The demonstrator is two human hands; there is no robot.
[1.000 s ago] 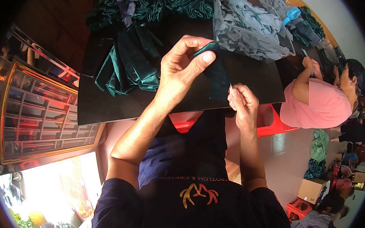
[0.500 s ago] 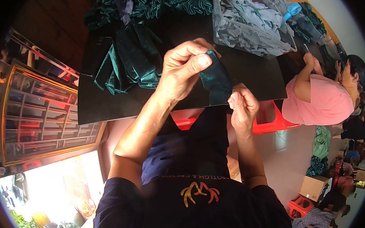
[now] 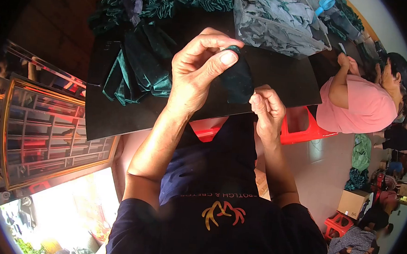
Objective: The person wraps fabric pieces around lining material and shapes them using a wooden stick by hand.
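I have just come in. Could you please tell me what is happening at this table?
The camera wearer's left hand pinches the upper end of a dark green cloth piece above a black table. The right hand is at its right edge; whether it grips the cloth is hard to tell. More green cloth pieces lie to the left, and a clear bin of grey scraps stands beyond.

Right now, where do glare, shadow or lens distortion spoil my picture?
Head view: the bright area at lower left is blown out; head view: the dark green cloth pinched in the left hand nearly merges with the black tabletop; head view: fisheye distortion inside a black surround.
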